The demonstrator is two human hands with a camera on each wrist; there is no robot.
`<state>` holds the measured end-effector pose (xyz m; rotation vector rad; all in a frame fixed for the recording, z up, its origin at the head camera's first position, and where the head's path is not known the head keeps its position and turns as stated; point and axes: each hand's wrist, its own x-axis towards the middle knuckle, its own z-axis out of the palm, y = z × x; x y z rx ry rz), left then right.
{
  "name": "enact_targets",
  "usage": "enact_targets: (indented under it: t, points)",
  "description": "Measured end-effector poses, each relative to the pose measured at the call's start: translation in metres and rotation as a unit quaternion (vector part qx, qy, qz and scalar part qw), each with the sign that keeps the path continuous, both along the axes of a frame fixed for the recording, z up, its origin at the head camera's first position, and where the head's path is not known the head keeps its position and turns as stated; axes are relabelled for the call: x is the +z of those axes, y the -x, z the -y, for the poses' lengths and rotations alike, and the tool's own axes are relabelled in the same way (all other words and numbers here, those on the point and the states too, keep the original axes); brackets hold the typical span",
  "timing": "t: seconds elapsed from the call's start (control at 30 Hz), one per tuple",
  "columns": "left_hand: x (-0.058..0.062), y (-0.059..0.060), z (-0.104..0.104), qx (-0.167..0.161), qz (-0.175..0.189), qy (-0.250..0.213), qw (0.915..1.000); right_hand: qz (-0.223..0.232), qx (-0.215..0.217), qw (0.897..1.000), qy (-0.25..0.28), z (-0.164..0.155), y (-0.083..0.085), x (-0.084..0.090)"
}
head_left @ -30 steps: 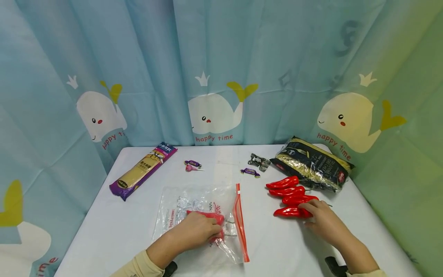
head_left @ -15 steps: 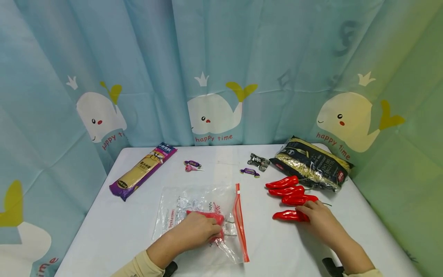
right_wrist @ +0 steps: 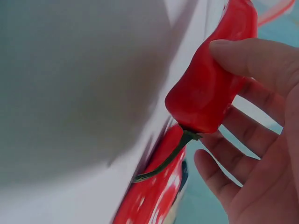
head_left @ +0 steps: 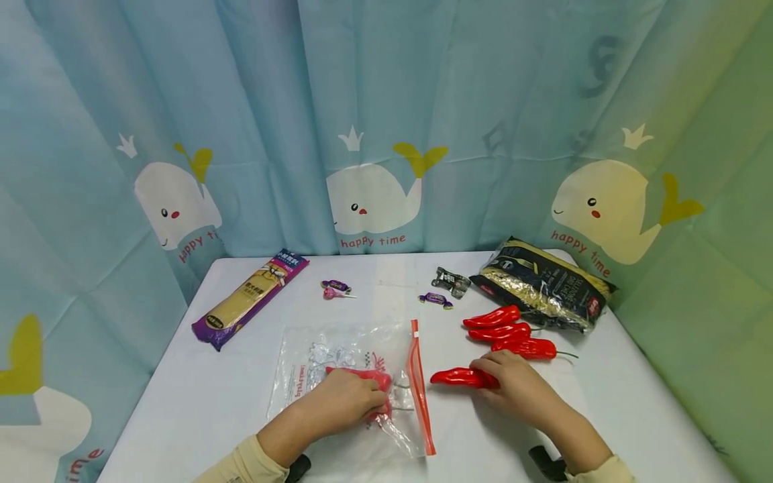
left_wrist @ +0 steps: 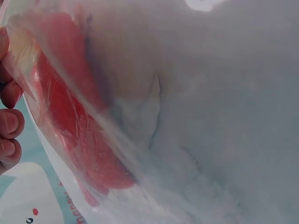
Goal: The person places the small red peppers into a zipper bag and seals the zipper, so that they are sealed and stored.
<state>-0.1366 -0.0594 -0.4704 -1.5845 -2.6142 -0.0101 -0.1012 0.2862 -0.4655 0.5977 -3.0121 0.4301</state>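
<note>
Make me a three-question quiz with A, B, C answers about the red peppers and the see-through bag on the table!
1. Where does the long purple packet lie?
A. far left of the table
B. inside the bag
C. on top of the peppers

2. How many red peppers lie loose beside the dark noodle bag, not in any hand?
A. one
B. three
C. six

3. What is the right hand doing?
A. lying flat and empty
B. holding a red pepper
C. pinching a candy

Answers:
1 A, the packet sits by the left edge.
2 B, three peppers lie in a row there.
3 B, the wrist view shows fingers around the pepper, which points towards the bag under the left hand.
</note>
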Motion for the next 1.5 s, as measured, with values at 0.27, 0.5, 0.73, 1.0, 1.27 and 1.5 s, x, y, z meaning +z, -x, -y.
enact_targets:
  t: [0.27, 0.5, 0.73, 1.0, 1.27, 1.5]
  points:
    - [0.001, 0.000, -0.003, 0.011, 0.016, 0.020, 0.9996, 0.018, 0.075, 0.997, 0.025, 0.031, 0.010, -0.005]
    - [-0.002, 0.000, -0.003, 0.007, -0.004, 0.013, 0.9999, 0.039, 0.101, 0.994, 0.024, 0.055, 0.017, -0.011]
    - [-0.002, 0.001, -0.002, -0.001, -0.012, 0.003, 0.9999, 0.017, 0.115, 0.993, 0.032, 0.072, 0.023, -0.020]
    - [-0.002, 0.001, -0.001, -0.012, -0.019, -0.014, 0.9996, 0.054, 0.065, 0.994, 0.064, 0.050, 0.016, -0.016]
    - [0.000, 0.001, 0.000, -0.009, -0.014, -0.013, 0.9998, 0.149, 0.044, 0.982, 0.105, 0.008, 0.008, -0.010]
    - [0.001, 0.000, 0.000, -0.010, -0.011, -0.013, 0.9998, 0.178, 0.050, 0.976, 0.118, 0.004, 0.007, -0.014]
